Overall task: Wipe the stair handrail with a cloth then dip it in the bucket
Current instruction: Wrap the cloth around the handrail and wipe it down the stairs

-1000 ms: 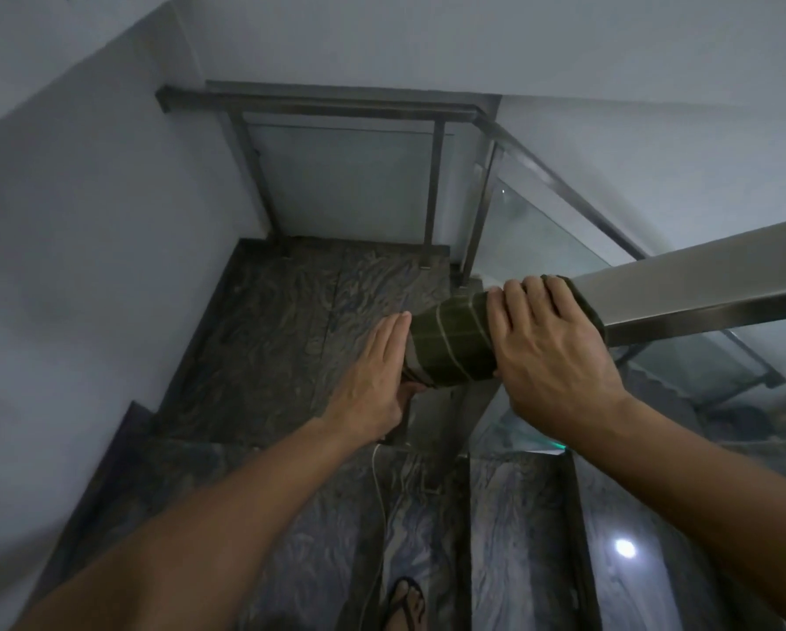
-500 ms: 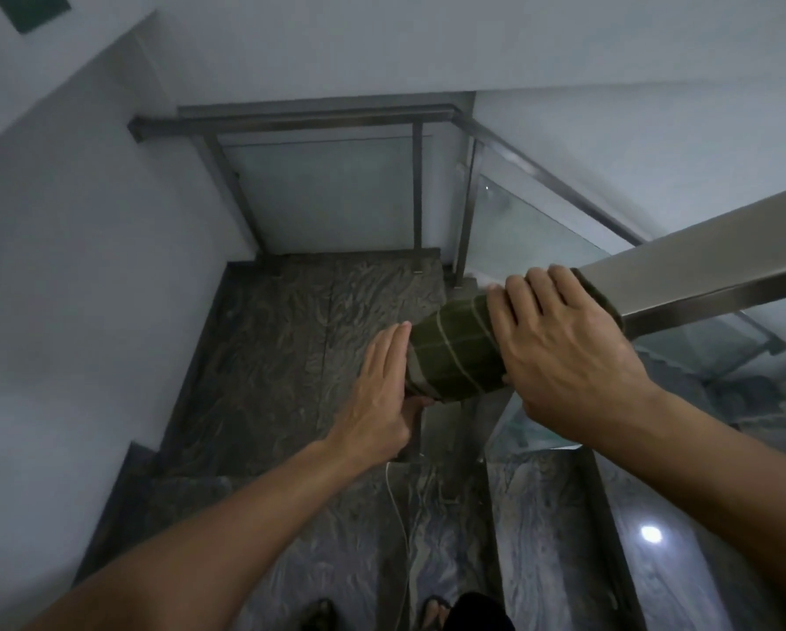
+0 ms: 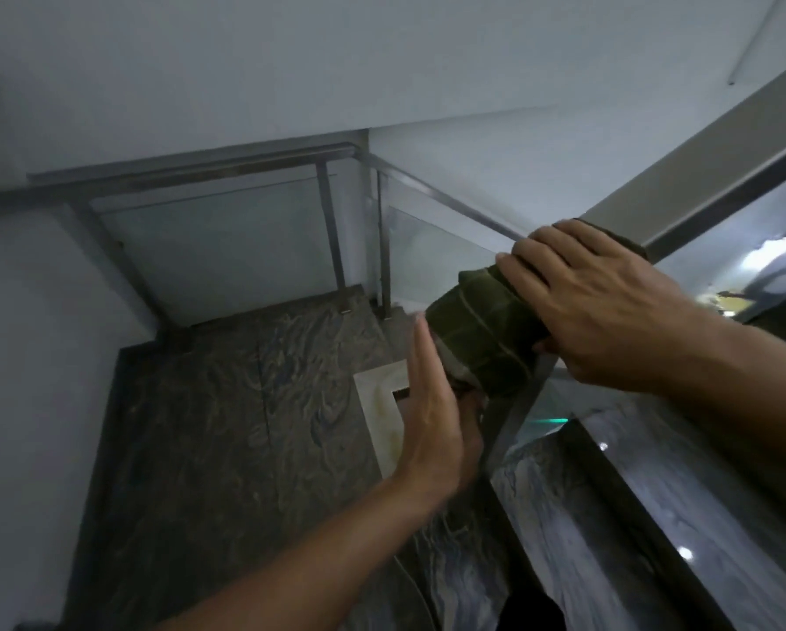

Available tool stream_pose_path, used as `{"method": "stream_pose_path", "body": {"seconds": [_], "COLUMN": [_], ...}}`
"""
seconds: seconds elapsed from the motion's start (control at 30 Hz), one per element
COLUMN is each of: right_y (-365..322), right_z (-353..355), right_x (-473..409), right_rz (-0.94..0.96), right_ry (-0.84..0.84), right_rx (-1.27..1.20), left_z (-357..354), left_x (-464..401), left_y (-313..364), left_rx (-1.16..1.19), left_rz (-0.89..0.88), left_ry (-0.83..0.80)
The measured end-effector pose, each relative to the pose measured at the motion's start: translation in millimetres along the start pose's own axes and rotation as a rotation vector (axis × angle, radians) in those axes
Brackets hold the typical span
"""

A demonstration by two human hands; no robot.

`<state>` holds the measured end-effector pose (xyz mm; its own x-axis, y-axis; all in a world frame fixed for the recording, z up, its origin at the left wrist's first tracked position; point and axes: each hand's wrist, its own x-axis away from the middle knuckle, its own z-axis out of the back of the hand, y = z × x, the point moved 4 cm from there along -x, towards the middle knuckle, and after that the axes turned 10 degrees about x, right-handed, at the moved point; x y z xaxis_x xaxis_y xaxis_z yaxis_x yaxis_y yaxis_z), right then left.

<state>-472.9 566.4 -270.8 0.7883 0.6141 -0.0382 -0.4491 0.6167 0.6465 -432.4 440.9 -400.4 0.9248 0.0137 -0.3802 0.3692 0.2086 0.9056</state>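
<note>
A dark green cloth (image 3: 482, 332) with thin pale stripes is wrapped over the lower end of the flat metal handrail (image 3: 700, 175), which climbs to the upper right. My right hand (image 3: 596, 302) lies on top of the rail and grips the cloth against it. My left hand (image 3: 432, 425) is held flat with straight fingers, its palm pressed against the cloth at the rail's end cap. No bucket is in view.
Below lies a dark marble landing (image 3: 245, 425) fenced by a metal and glass balustrade (image 3: 218, 230). Polished marble steps (image 3: 609, 516) run down at the lower right. White walls close in on the left and behind.
The view has swung left and tilted, so the rail end and both hands now sit further right. My left hand has flattened and risen against the cloth's end. My right hand keeps its grip.
</note>
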Motion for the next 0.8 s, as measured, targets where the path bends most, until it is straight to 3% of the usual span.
{"method": "stream_pose_path", "body": {"seconds": [0.47,0.63,0.8], "right_y": [-73.3,-89.6,-93.1], "right_z": [7.8,7.7,9.0], "right_x": [-8.2,-12.9,-11.2], "right_rz": [-0.113,-0.095,-0.091], "right_ry": [-0.132,-0.140,-0.125], "right_rx": [-0.020,-0.029,-0.022], "left_z": [4.3,9.7,8.7], "left_x": [25.8,35.6,31.4], "left_y": [-74.1,-86.8,-87.3], "left_rx": [0.147,0.053,0.162], "left_rz": [0.150,0.087,0.182], "left_ry": [-0.172,-0.270,-0.259]}}
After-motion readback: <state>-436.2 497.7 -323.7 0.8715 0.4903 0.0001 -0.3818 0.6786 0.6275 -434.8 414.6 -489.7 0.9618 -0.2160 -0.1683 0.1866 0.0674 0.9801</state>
